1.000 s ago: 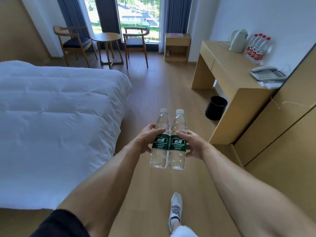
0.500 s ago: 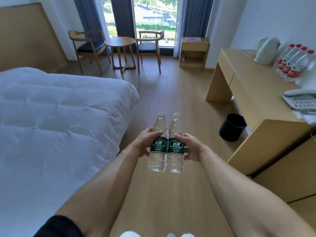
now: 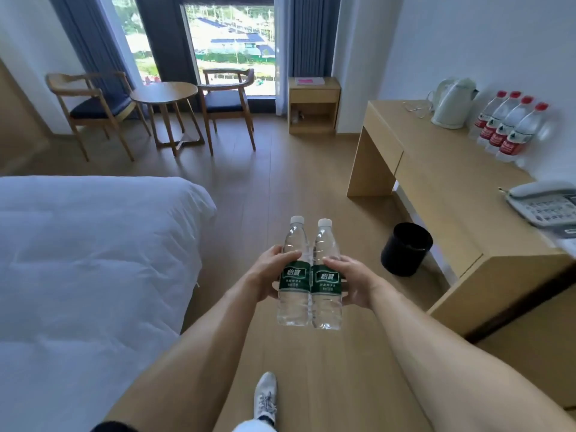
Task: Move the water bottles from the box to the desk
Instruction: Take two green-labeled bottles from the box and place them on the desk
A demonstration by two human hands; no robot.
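Left of counter (image 3: 442,188): two bottles upright, touching
left hand (image 3: 265,275): grasping left bottle (image 3: 293,275)
right hand (image 3: 355,282): grasping right bottle (image 3: 325,279)

Telephone (image 3: 548,204) cut by right edge

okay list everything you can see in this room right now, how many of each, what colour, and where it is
green-label bottles: two, clear, white caps, held side by side above the floor
red-label bottles: four, clear, red caps, in a row at the back of the desk
desk: one, light wood, right wall
kettle: one, white, on desk
phone: one, grey, on desk
bin: one, black, floor beside desk
bed: one, white, left
chairs: two, wood, by window
round table: one, wood, between chairs
nightstand: one, wood, by window
left hand: grips left bottle
right hand: grips right bottle
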